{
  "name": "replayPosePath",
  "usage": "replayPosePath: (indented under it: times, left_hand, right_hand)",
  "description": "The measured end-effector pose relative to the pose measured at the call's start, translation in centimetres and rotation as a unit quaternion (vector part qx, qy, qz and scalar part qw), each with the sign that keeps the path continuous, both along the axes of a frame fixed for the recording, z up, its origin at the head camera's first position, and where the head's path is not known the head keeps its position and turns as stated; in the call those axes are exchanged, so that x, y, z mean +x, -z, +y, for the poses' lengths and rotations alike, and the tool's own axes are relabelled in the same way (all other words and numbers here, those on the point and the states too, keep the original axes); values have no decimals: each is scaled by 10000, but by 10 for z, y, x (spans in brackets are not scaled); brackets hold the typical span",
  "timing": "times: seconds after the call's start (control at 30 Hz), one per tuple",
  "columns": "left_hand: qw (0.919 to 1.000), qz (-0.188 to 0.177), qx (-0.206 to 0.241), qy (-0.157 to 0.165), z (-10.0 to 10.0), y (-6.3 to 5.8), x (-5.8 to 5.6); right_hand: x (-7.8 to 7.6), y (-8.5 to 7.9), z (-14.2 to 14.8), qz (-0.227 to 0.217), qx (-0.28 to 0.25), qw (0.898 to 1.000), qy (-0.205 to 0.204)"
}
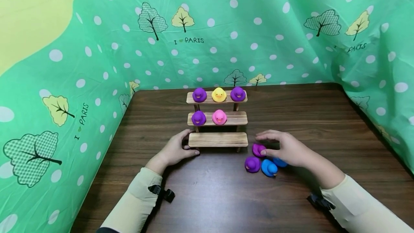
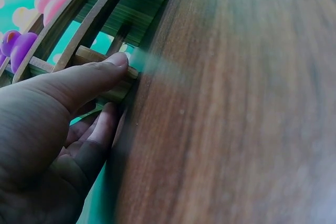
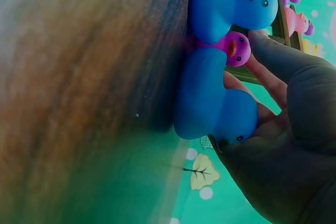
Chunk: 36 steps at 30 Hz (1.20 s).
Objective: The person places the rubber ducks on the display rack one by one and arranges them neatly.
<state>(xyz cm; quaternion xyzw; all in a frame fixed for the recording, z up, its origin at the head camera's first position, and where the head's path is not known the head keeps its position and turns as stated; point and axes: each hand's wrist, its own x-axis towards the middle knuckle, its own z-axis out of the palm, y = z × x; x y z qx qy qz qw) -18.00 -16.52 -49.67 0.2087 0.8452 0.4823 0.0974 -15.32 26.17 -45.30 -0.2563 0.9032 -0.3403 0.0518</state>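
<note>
A three-tier wooden stand (image 1: 218,140) stands mid-table. My left hand (image 1: 176,149) grips the left end of its lowest tier, thumb (image 2: 113,64) in front and fingers behind. Over a group of rubber ducks to the stand's right is my right hand (image 1: 289,148), thumb and fingers spread around a magenta-purple rubber duck (image 1: 257,150). The thumb tip overlaps that duck's side; the index finger reaches past it. Close by sit another purple duck (image 1: 252,164), a blue duck (image 1: 269,168) and a second blue duck (image 1: 280,162), partly hidden under the hand.
The top tier bears a purple duck (image 1: 199,95), a yellow duck (image 1: 219,95) and another purple duck (image 1: 238,94). On the middle tier are a purple duck (image 1: 198,118) and a pink duck (image 1: 219,117). A green dotted cloth (image 1: 213,60) rises behind the dark wooden table (image 1: 207,197).
</note>
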Motion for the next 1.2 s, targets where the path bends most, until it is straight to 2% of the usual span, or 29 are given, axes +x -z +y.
replayPosePath:
  times: [0.4, 1.2]
  left_hand:
    - [9999, -77, -111, -94, 0, 0, 0]
    - [10000, -63, -29, -53, 0, 0, 1]
  right_hand:
    - [3, 4, 4, -223, 49, 9995, -201]
    - [3, 6, 4, -290, 14, 9994, -166]
